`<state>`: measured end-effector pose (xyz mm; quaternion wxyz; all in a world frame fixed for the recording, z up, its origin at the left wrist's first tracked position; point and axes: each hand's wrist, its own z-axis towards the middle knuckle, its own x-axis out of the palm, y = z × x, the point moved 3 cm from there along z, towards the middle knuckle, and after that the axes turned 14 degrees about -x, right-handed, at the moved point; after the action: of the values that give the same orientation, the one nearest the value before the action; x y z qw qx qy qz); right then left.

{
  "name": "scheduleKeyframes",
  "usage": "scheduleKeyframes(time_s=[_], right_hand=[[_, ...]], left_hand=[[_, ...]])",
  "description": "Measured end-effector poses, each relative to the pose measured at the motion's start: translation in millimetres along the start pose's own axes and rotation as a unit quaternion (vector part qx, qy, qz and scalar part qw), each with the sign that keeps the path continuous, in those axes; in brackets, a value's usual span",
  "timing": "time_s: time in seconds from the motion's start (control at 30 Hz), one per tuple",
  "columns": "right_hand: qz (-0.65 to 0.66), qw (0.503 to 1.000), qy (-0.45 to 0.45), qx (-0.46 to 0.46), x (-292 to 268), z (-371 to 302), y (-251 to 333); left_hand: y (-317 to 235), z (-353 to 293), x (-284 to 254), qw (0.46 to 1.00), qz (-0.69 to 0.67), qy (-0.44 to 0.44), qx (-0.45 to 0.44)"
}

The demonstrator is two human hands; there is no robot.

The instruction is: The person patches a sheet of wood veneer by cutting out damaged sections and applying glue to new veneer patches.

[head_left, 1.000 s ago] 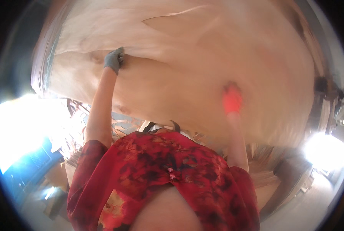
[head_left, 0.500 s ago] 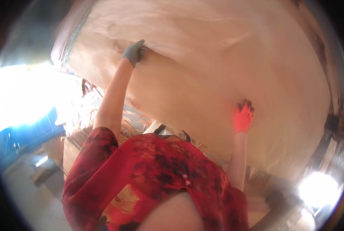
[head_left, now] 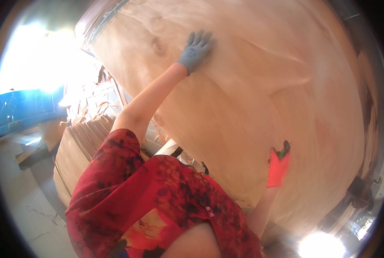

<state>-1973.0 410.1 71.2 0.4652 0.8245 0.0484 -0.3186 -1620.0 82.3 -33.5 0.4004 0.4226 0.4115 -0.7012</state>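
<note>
A broad, pale wood veneer sheet (head_left: 243, 107) with a dark knot and some raised wrinkles stretches out in front of me. My left hand (head_left: 195, 50), in a grey glove, lies flat on its upper part with the fingers spread. Lower down and to the right, my right hand (head_left: 279, 164) wears a bright red-orange glove with dark fingertips. Its fingers are bent together over the sheet, and a bit of green shows between them. What that green bit is, I cannot make out.
On the left, beside my arm, stands a stack of thin wood sheets (head_left: 78, 148). Torn veneer strips (head_left: 99, 94) lie behind it. A blue panel (head_left: 26, 109) stands at far left under glaring light. Another bright light (head_left: 321, 246) shines at lower right.
My left hand has slid right and slightly up on the sheet, its fingers now spread. My right hand has moved lower and a little right. The whole view has shifted too.
</note>
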Motion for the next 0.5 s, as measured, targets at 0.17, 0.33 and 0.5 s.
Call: scheduleKeyframes(time_s=[0.17,0.33,0.5], right_hand=[[0.1,0.973,0.088,-0.191,67.5,49.4,23.0],[0.282,0.911,0.289,-0.084,130.3,63.4,105.9],[0.447,0.823,0.349,-0.013,178.5,96.7,122.7]], left_hand=[[1.7,-5.0,22.2,0.998,0.028,0.046,-0.03],[2.0,-4.2,24.5,0.995,-0.057,0.056,-0.054],[4.4,2.9,30.6,0.987,-0.134,0.054,-0.065]])
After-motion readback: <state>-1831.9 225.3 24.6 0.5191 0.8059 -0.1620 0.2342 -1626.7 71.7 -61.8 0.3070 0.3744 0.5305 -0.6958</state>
